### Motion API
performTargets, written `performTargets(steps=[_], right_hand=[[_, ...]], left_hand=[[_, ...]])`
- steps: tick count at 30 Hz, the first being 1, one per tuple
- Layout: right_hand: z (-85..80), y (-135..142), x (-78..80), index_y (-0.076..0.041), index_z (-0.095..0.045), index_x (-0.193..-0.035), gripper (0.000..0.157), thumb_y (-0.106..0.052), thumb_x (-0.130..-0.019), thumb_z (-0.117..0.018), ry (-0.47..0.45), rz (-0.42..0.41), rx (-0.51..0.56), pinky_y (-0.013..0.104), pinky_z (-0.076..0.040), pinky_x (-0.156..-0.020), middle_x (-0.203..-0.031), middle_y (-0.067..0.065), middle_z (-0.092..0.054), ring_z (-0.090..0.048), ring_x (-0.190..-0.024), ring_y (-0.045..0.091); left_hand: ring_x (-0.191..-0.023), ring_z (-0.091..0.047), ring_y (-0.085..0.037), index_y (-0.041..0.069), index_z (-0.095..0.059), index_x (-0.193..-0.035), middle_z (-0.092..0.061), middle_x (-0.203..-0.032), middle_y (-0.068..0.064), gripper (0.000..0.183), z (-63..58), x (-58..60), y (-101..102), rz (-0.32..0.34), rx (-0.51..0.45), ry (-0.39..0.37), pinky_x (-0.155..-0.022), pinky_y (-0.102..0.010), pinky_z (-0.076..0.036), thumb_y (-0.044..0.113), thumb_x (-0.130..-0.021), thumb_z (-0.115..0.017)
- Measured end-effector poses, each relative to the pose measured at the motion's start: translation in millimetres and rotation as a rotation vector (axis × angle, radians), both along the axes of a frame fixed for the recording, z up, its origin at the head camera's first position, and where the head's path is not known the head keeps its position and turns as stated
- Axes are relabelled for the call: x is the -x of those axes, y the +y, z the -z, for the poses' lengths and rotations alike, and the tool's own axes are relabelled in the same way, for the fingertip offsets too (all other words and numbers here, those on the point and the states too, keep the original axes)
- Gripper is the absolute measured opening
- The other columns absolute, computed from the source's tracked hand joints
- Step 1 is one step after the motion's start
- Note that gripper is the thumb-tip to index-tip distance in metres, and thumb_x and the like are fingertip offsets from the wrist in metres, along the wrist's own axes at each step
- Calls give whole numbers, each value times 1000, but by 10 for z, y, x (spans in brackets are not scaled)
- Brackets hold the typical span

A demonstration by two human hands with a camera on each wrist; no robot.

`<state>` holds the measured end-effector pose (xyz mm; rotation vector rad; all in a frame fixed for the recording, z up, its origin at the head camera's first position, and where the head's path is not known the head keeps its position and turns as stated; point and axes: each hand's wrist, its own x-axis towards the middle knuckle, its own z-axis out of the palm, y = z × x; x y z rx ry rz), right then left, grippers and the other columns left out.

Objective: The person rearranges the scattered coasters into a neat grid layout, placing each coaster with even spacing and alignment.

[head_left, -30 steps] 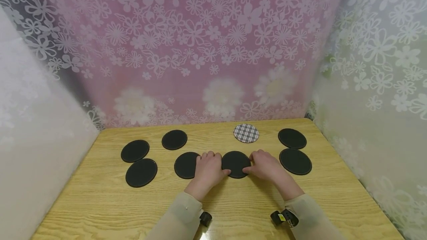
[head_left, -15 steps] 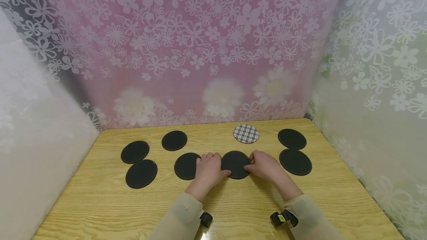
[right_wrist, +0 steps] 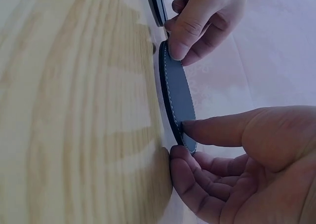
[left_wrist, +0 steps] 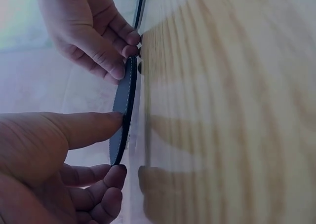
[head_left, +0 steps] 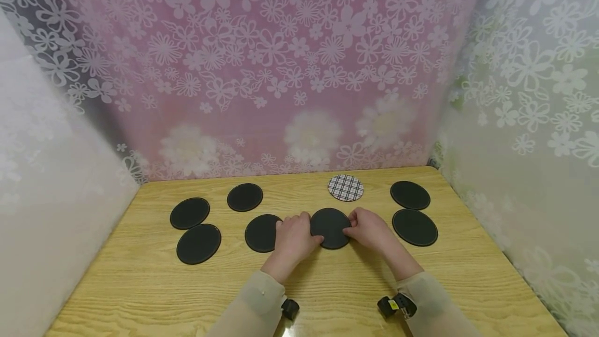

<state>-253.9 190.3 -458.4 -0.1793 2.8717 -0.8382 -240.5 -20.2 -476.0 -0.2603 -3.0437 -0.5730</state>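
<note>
A round black coaster with pale edge stitching (head_left: 330, 227) is held between both hands. My left hand (head_left: 295, 238) pinches its left edge, thumb on top and fingers at the rim. My right hand (head_left: 372, 230) pinches the opposite edge in the same way. Seen edge-on in the left wrist view, the coaster (left_wrist: 121, 98) stands slightly off the wooden surface, with the left thumb (left_wrist: 96, 127) on its face. From the right wrist, a thin gap shows under the coaster (right_wrist: 178, 93) too. Another black coaster (head_left: 261, 233) lies just left of my left hand, partly covered by it.
On the wooden table (head_left: 337, 295), black coasters lie in a pair at left (head_left: 198, 244) and a pair at right (head_left: 415, 227). A single black coaster (head_left: 245, 197) and a plaid white coaster (head_left: 345, 188) lie farther back. Floral curtains (head_left: 299, 66) enclose the table.
Both hands have closed a little more on the middle coaster, and it has risen slightly off the table. The other coasters have stayed in place.
</note>
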Motion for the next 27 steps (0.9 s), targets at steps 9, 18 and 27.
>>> performTargets(steps=[9,18,27], right_hand=[[-3,-95,145,-2,-62,-105,22,-15,-102,-80,-7,-16,3,40,-44,-79,-89,6,-56,-54,-81,22],[12,-175,257,-3,-66,-100,18,-14,-101,-81,-12,-31,-20,35,-42,-73,-84,4,-57,-54,-77,20],[-10,-197,267,2,-71,-114,23,-15,-101,-80,-32,-36,-46,39,-49,-78,-92,5,-63,-58,-82,22]], left_hand=[[-105,-69,-38,3,-72,-131,-76,-110,-14,59,-3,48,-82,-27,-28,-3,-90,-52,-46,45,-93,-91],[-105,-69,-38,1,-72,-131,-76,-109,-15,59,13,83,-120,-41,-36,-4,-91,-54,-47,42,-92,-92],[-98,-66,-36,2,-73,-122,-73,-100,-13,54,-3,87,-122,-44,-18,-7,-87,-51,-45,42,-92,-93]])
